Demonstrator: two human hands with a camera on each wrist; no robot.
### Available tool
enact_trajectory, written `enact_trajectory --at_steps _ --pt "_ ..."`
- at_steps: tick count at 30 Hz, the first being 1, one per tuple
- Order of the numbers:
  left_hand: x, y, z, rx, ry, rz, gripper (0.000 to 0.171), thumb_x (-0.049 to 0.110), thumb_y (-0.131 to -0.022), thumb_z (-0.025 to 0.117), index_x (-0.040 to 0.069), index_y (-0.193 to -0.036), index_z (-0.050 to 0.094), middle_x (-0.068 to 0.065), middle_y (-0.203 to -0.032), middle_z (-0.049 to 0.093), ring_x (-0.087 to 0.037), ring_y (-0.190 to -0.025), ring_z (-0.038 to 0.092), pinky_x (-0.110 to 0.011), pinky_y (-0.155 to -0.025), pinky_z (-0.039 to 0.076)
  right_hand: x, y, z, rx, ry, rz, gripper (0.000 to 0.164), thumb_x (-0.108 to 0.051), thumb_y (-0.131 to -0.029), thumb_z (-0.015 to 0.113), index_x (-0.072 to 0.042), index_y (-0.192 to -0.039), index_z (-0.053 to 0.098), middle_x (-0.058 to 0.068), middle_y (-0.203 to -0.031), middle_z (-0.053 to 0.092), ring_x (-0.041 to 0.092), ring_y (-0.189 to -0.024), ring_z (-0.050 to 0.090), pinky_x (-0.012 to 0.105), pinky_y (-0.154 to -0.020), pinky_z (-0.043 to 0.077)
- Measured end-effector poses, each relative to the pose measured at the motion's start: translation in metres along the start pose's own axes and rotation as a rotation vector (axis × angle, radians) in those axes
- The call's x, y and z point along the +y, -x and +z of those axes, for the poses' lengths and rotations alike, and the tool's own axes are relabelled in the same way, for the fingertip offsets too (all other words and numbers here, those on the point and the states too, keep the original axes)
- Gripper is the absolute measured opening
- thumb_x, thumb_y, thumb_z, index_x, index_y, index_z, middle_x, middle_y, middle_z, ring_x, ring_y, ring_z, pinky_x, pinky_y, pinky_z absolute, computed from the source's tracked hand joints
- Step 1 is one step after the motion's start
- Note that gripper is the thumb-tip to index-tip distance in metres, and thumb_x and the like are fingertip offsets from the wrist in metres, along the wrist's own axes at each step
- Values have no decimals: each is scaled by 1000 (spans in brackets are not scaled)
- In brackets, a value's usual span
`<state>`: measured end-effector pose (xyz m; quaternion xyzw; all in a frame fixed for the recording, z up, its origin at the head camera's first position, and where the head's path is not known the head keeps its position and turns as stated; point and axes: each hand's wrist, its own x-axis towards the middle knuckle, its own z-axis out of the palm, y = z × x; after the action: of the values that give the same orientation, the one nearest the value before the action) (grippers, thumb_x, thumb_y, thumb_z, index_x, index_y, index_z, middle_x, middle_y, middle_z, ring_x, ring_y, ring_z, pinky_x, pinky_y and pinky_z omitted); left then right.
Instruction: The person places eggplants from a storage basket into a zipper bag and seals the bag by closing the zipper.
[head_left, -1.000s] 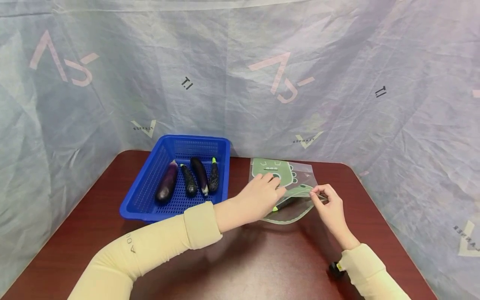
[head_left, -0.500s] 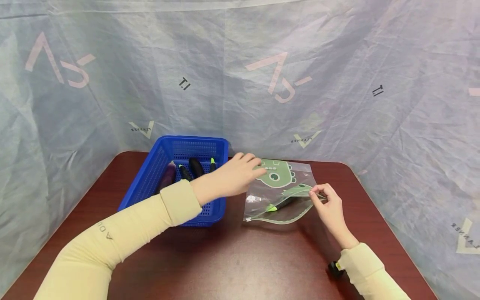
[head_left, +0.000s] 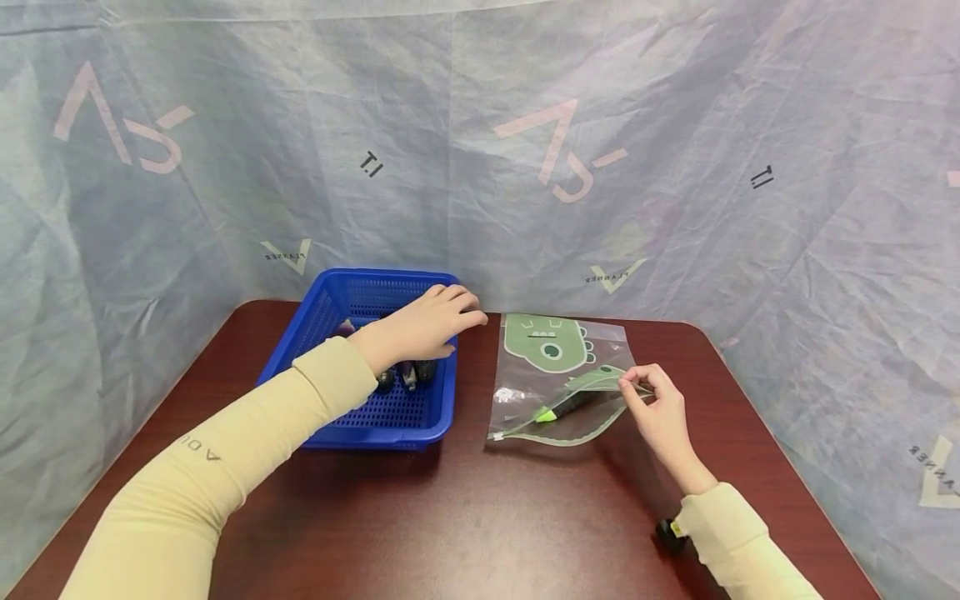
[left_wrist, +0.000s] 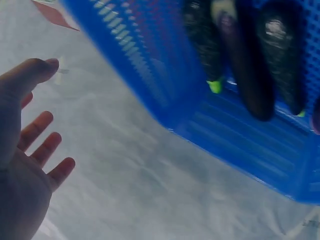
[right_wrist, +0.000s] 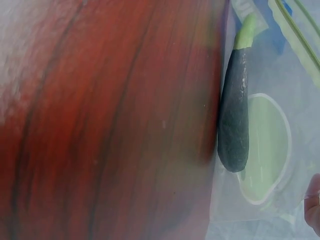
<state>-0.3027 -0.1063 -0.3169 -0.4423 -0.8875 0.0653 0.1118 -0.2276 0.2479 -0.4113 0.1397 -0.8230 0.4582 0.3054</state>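
My left hand hovers over the right rim of the blue basket, fingers loosely spread around nothing. Its forearm covers part of the basket. In the left wrist view, dark eggplants lie inside the basket, apart from the hand. On the right, my right hand pinches the mouth edge of a clear zip bag with a green dinosaur print. That mouth gapes toward me. A dark eggplant with a light green stem end lies inside, its stem toward the bag's opening.
The reddish-brown wooden table carries the basket at left and the bag at right. A grey printed cloth hangs behind the table and along both sides. A small black object sits at the right sleeve cuff.
My left hand has moved left from above the bag to the basket's rim, uncovering the dinosaur print. My right hand keeps its pinch on the bag's edge in the same place.
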Motion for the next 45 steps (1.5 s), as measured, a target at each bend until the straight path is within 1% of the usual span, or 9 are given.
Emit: enact_trajectory --at_steps 3,9,14,18,21,26,31,38,45 --pt "-10 4 6 -42 8 -10 61 24 -77 78 19 -131 51 -10 -133 47 -30 -127 38 -48 -103 32 -1 0 -1 -5 10 5 5 3 -83 64 3 -88 63 8 -85 60 2 -83 59 11 -61 43" --pt "-30 15 17 -119 0 -40 64 27 -76 79 20 -132 50 -10 -136 46 -32 -129 37 -51 -104 31 -1 0 -2 2 11 0 5 2 -84 65 3 -88 63 2 -84 60 8 -84 61 10 -61 44" --pt "-44 26 30 -151 25 -80 64 27 -73 81 22 -130 52 -11 -136 46 -33 -130 36 -52 -104 31 0 0 -4 12 19 -11 4 2 -84 65 3 -87 63 -1 -83 60 12 -84 62 10 -60 44" --pt "-53 34 39 -162 61 -99 60 24 -71 83 23 -124 55 -11 -132 47 -34 -126 39 -54 -100 33 0 0 -4 18 23 -11 4 2 -83 65 3 -87 62 -3 -83 60 13 -83 62 11 -60 44" --pt "-57 39 45 -192 77 -121 57 20 -70 83 24 -121 56 -10 -128 49 -33 -122 41 -55 -96 35 0 0 -4 22 21 -10 4 3 -83 65 4 -86 62 -3 -83 59 13 -83 62 11 -59 44" --pt "-62 45 51 -278 76 -168 56 12 -71 81 24 -120 57 -8 -124 50 -33 -118 43 -55 -93 37 0 -1 -3 25 16 -19 4 5 -83 65 4 -85 62 0 -83 59 8 -81 62 10 -60 44" --pt "-66 50 60 -368 84 -207 55 12 -72 81 22 -120 58 -9 -126 49 -34 -117 44 -56 -92 38 0 -1 -3 23 11 -20 5 4 -83 65 6 -86 62 0 -83 59 10 -82 62 10 -60 44" --pt "-75 58 75 -411 86 -251 53 14 -70 82 25 -116 59 -9 -125 52 -35 -114 47 -59 -92 39 0 -3 -3 11 -4 -19 5 3 -83 65 6 -86 62 7 -83 59 6 -81 60 10 -59 43" --pt "-76 63 86 -460 97 -288 51 8 -69 81 27 -113 61 -7 -124 53 -35 -110 49 -62 -86 41 0 -3 -3 12 -3 -18 5 3 -83 65 5 -86 62 3 -82 59 11 -81 61 10 -60 44"
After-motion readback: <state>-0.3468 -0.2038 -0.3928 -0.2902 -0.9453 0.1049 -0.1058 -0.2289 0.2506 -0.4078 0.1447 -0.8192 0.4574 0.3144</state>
